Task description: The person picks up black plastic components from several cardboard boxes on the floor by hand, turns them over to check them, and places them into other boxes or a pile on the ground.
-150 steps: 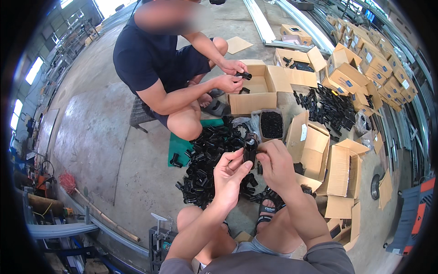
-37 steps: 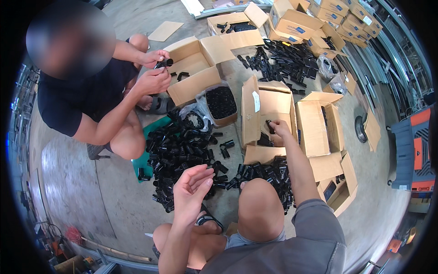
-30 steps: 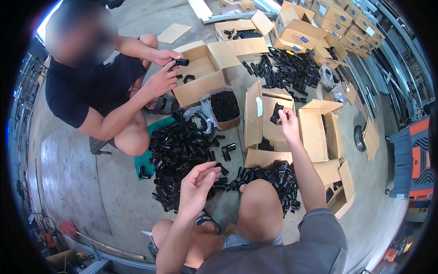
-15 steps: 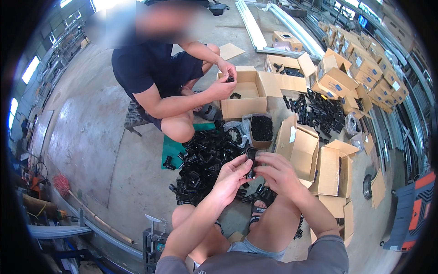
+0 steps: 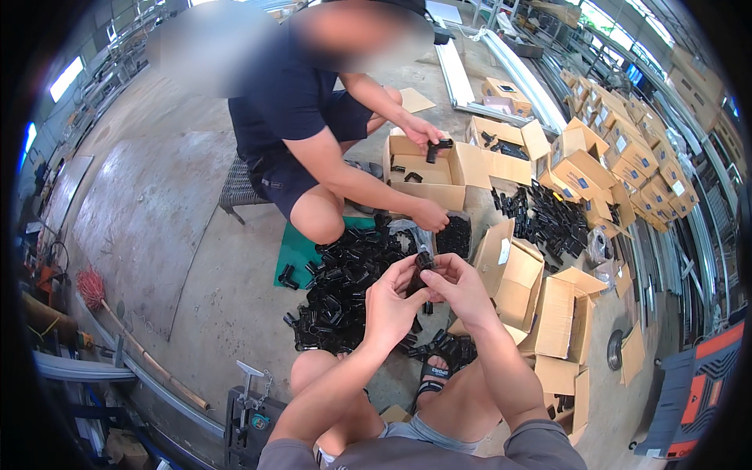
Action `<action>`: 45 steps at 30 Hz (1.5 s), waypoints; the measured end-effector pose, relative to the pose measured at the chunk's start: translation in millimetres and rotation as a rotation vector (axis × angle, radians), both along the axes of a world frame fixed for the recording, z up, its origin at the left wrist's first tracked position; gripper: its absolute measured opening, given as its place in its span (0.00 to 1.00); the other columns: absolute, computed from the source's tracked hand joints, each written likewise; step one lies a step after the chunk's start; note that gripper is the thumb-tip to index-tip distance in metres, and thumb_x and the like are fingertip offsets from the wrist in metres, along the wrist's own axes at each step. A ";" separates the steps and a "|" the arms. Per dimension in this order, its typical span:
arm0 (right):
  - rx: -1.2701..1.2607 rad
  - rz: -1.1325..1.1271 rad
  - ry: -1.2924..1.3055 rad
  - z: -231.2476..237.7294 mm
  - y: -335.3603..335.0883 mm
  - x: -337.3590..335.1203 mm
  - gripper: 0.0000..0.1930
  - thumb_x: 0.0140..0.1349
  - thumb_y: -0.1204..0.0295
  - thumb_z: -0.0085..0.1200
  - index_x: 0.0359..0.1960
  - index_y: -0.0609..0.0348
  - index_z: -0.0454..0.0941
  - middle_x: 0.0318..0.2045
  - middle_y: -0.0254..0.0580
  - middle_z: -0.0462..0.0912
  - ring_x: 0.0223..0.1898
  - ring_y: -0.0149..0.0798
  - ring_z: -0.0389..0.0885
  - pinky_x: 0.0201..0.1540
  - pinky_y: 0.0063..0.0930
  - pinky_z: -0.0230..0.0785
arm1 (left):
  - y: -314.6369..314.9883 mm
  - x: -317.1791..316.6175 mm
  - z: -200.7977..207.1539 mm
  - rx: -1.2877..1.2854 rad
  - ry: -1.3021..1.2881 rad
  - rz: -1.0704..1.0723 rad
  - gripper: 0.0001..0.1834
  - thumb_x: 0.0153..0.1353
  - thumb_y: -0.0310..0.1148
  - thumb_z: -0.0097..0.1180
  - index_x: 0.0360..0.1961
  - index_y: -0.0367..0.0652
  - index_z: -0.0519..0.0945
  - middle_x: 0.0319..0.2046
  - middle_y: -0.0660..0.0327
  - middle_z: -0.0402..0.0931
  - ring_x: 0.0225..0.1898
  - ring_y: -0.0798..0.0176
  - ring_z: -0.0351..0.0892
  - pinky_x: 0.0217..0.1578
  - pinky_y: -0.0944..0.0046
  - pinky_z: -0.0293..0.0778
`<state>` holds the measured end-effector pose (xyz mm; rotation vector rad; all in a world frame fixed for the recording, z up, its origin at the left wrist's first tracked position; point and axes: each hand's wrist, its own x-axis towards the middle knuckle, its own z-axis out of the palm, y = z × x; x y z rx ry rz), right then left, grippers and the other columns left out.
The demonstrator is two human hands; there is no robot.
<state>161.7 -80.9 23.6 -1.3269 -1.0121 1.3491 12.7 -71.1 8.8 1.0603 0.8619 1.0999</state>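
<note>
Grey concrete floor [image 5: 157,235] fills the left of the scene, with a red-bristled broom [image 5: 117,321] lying near its left edge. Right of that, a green mat [image 5: 296,252] lies under the far end of a heap of black plastic parts [image 5: 345,294], which spreads between the two people. Just above the near end of the heap, the left hand [image 5: 389,305] and the right hand [image 5: 460,288] meet in the middle of the view, fingers of both closed together on one small black plastic part [image 5: 421,270]; the part stands roughly upright between the fingertips, held in the air over the heap. Below the hands, a sandalled foot [image 5: 435,374] rests on the floor among loose parts. On the far side, a co-worker in a dark shirt crouches; one hand [image 5: 429,215] rests by the heap and the other hand [image 5: 421,133] holds a black piece over an open cardboard box [image 5: 427,168]. To the right, more open cardboard boxes [image 5: 540,298] stand near, a second pile of black parts [image 5: 548,223] lies beyond them, and closed cartons [image 5: 627,157] are stacked at the far right.
</note>
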 end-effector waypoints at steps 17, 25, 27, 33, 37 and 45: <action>-0.061 -0.029 0.356 -23.5 6.3 31.9 0.13 0.74 0.70 0.47 0.57 0.53 0.76 0.43 0.28 0.82 0.39 0.22 0.77 0.43 0.21 0.69 | 9.4 7.0 -5.8 -0.288 -0.021 -0.187 0.38 0.61 0.27 0.67 0.72 0.49 0.65 0.41 0.64 0.79 0.37 0.76 0.78 0.39 0.72 0.76; -0.064 -0.096 0.364 -28.0 4.9 40.8 0.12 0.74 0.68 0.48 0.54 0.55 0.77 0.44 0.30 0.82 0.40 0.22 0.79 0.40 0.20 0.71 | 7.9 20.2 -13.0 -0.355 -0.069 -0.289 0.33 0.68 0.28 0.58 0.73 0.50 0.62 0.42 0.68 0.77 0.44 0.75 0.76 0.50 0.67 0.77; -0.059 -0.114 0.337 -26.2 4.7 38.8 0.12 0.74 0.68 0.48 0.54 0.56 0.77 0.43 0.31 0.82 0.39 0.23 0.79 0.39 0.20 0.71 | 6.2 17.3 -11.4 -0.398 -0.209 -0.330 0.33 0.69 0.28 0.56 0.73 0.49 0.61 0.42 0.68 0.77 0.47 0.75 0.75 0.53 0.65 0.76; 0.059 -0.100 0.050 -26.3 1.5 37.5 0.14 0.72 0.69 0.53 0.55 0.60 0.79 0.41 0.33 0.83 0.41 0.25 0.80 0.42 0.21 0.72 | 5.4 13.2 -22.3 -0.214 -0.088 -0.382 0.36 0.66 0.23 0.58 0.74 0.48 0.60 0.42 0.66 0.78 0.44 0.75 0.76 0.50 0.67 0.76; 0.172 -0.101 -0.089 -26.9 -3.3 35.2 0.16 0.68 0.73 0.58 0.56 0.62 0.79 0.42 0.35 0.83 0.43 0.28 0.81 0.47 0.22 0.73 | 2.0 20.9 -20.0 -0.132 -0.067 -0.263 0.36 0.63 0.19 0.60 0.72 0.46 0.64 0.38 0.67 0.77 0.42 0.76 0.76 0.46 0.71 0.76; 0.253 -0.043 -0.086 -18.4 -12.9 38.2 0.17 0.66 0.77 0.58 0.56 0.65 0.78 0.47 0.38 0.83 0.47 0.28 0.80 0.52 0.24 0.73 | 4.6 7.7 -8.7 0.083 0.195 -0.227 0.35 0.57 0.19 0.65 0.67 0.46 0.70 0.48 0.53 0.81 0.49 0.67 0.80 0.48 0.65 0.78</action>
